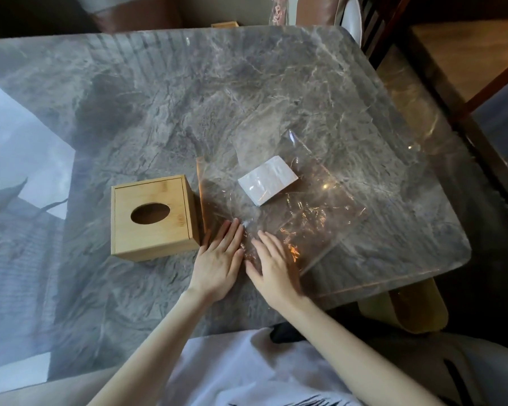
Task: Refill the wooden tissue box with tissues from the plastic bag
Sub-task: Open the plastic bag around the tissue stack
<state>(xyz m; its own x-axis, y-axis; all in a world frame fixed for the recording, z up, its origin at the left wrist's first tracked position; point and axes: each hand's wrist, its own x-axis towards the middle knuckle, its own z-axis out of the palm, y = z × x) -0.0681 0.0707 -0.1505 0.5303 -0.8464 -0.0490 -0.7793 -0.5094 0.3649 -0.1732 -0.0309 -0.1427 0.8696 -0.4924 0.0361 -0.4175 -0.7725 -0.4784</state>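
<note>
A square wooden tissue box (154, 218) with an oval hole in its lid stands on the grey marble table (188, 98), left of centre. To its right lies a large clear plastic bag (320, 206), flat on the table. A white stack of tissues (268, 180) sits inside it, toward the far end. My left hand (219, 263) rests flat, fingers spread, on the bag's near left corner beside the box. My right hand (272, 268) lies flat on the bag's near edge, just right of the left hand. Neither hand grips anything.
A dark wooden chair (393, 27) stands at the far right corner. The table's right edge curves close to the bag. Another small wooden item (225, 24) peeks over the far edge. My lap in white cloth is below the near edge.
</note>
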